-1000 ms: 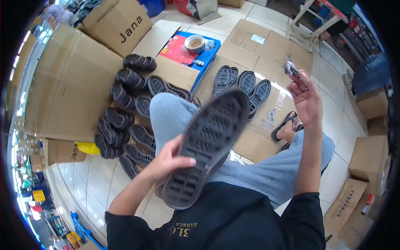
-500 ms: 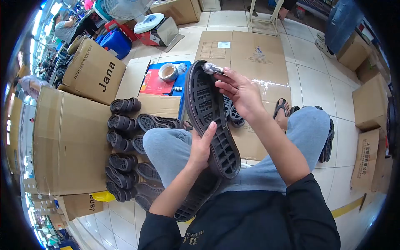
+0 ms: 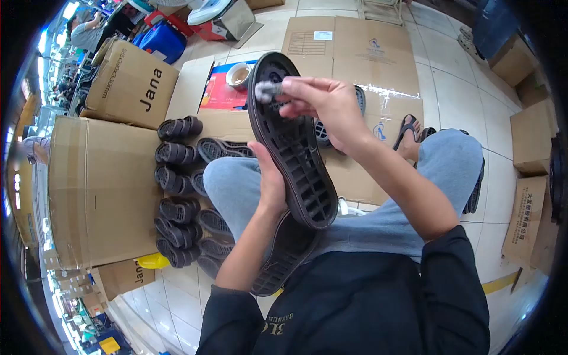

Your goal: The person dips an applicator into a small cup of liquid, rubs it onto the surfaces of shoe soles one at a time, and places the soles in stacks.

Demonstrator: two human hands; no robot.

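Observation:
A dark brown shoe sole with a grid of hollows stands tilted above my lap, its open side facing me. My left hand grips its left edge, thumb along the side and the other fingers hidden behind. In my right hand a whitish wad is pinched at the sole's upper end, against or just over its inner left rim. A dark holder seems to be in the same pinch, but is too small to make out. Another sole lies in my lap, partly under my left forearm.
Stacked soles stand in rows at the left beside large cartons. A cup of tan liquid sits on a red sheet ahead. Flattened cardboard covers the floor. A person sits at the far left.
My right hand has moved left and down with the wad, from the sole's top right to its inner left rim. The sole is slightly more to the left, and the head view has shifted down.

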